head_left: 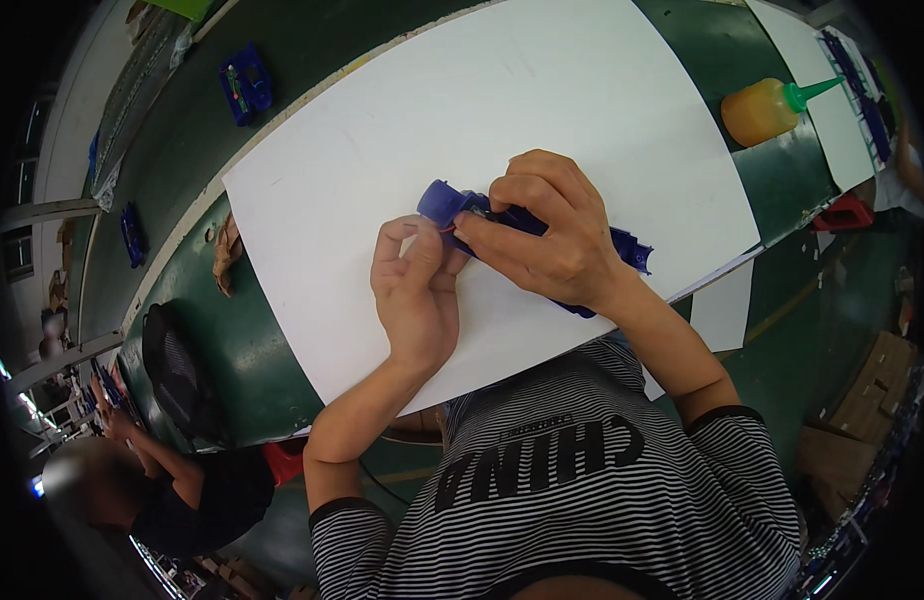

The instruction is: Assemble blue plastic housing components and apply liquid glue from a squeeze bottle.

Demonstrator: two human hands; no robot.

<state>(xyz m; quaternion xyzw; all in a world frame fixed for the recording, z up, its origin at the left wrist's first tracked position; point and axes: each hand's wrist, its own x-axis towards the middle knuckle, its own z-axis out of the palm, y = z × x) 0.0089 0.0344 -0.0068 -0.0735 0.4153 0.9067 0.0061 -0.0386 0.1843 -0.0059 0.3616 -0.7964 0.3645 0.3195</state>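
A dark blue plastic housing (441,203) with a rounded end lies slantwise over the white sheet, between my two hands. A short red wire (448,229) shows at its open side, near my fingertips. My left hand (418,295) holds the housing's left end from below, thumb and forefinger closed at its edge. Across the top reaches my right hand (557,235), its thumb and bent forefinger pressed at the housing's inside. More blue plastic (630,250) sticks out beyond my right wrist; whether it is the same piece I cannot tell. My right fingers hide the housing's middle.
A white sheet (382,130) covers the green table. At the right stands a bottle of amber liquid (760,113) with a green nozzle. Blue housings (246,84) sit on the strip beyond. A black mesh item (182,375) lies left, near another person (172,490).
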